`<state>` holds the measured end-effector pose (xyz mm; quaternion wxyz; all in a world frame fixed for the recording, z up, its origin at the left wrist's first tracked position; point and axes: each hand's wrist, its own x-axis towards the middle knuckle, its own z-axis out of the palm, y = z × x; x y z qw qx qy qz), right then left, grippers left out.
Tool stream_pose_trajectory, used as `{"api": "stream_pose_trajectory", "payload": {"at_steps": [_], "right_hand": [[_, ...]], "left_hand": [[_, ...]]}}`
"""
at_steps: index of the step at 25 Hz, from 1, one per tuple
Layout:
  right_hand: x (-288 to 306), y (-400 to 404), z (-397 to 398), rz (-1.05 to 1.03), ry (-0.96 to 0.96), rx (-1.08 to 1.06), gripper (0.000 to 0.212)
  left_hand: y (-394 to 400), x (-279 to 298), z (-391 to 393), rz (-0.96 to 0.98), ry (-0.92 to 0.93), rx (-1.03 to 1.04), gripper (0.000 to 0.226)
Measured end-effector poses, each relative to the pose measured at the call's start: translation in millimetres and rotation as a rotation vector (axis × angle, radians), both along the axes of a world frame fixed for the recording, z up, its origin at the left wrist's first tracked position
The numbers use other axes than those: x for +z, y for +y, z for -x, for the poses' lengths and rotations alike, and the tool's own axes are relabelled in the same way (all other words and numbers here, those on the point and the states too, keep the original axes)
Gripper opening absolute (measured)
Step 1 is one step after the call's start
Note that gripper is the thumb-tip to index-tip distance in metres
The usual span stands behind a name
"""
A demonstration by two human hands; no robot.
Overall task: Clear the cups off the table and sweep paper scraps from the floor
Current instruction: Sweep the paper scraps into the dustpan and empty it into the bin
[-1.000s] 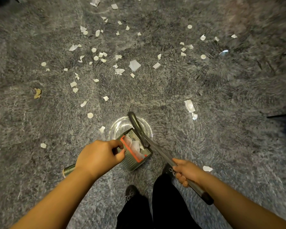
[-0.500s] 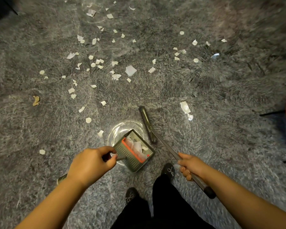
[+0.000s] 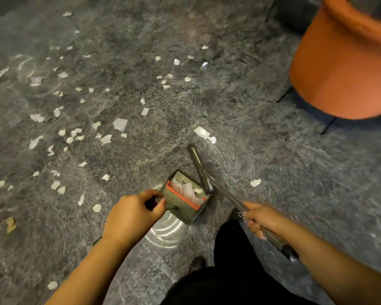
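A shaggy grey carpet (image 3: 262,89) fills the view, and white paper scraps (image 3: 120,123) lie scattered across its left and middle parts, well beyond the fingers of both hands. One yellowish scrap (image 3: 11,224) sits far to the left of the left hand (image 3: 131,216), and a few more white bits lie just left of its knuckles. The left hand's fingers are curled around the handle of a grey dustpan (image 3: 185,198), gripping it at the near edge of the pan, which is held tilted just above the carpet. The pan has a red comb strip (image 3: 183,198) across it, and several scraps (image 3: 188,189) lie inside, just past the fingertips. Under the pan a ring of bright light (image 3: 165,233) shows on the carpet. Just right of the pan the broom (image 3: 201,170) has its head on the carpet, its shaft running back to the right hand (image 3: 261,219), whose fingers are clenched around it. A large scrap (image 3: 201,132) lies beyond the broom's far tip, another (image 3: 255,182) just ahead of the right hand. An orange upholstered seat (image 3: 339,69) stands at the far right. Black trousers (image 3: 231,271) and a dark shoe (image 3: 197,264) show between the forearms.
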<state>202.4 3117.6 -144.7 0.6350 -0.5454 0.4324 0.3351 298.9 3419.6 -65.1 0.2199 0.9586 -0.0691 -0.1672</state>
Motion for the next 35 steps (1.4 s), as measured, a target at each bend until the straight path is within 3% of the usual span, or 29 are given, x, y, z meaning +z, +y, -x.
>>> {"api": "stream_pose_trajectory", "payload": {"at_steps": [8, 24, 35], "right_hand": [[32, -94, 110, -0.006, -0.082, -0.441, 0.032], [56, -408, 320, 0.131, -0.068, -0.756, 0.024], [50, -578, 391, 0.117, 0.057, -1.231, 0.019]], "left_hand": [[-149, 29, 10, 0.035, -0.066, -0.384, 0.02], [-605, 44, 121, 0.059, -0.089, -0.883, 0.016], [-886, 42, 181, 0.069, -0.082, -1.245, 0.017]]}}
